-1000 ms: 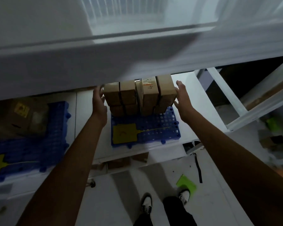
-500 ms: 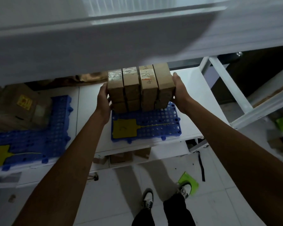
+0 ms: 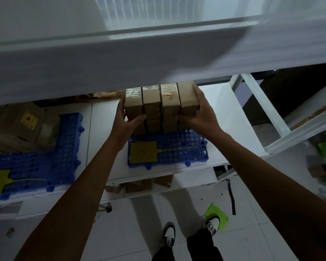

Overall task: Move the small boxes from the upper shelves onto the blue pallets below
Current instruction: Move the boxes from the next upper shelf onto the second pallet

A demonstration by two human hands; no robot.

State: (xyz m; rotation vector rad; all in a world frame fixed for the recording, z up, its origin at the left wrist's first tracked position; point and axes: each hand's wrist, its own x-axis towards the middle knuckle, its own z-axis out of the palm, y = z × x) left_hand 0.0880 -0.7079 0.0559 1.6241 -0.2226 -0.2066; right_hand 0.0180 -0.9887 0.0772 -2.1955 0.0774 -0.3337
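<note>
A broad white metal upper shelf (image 3: 120, 59) is spanning the top of the view, blurred and catching pale light along its front edge. Behind it, a bright window with thin vertical bars (image 3: 158, 10) is letting in cool daylight. A white lower shelf board (image 3: 220, 113) is lying beneath, a seam dividing it into panels, and white metal frame bars (image 3: 262, 108) are slanting away at its right end. The pale tiled floor (image 3: 135, 232) is showing below, dim and greyish, with a bright green scrap (image 3: 222, 215) and a dark strap (image 3: 231, 196) lying on it. Brown cardboard pieces (image 3: 139, 185) are sitting in shadow under the lower shelf.
</note>
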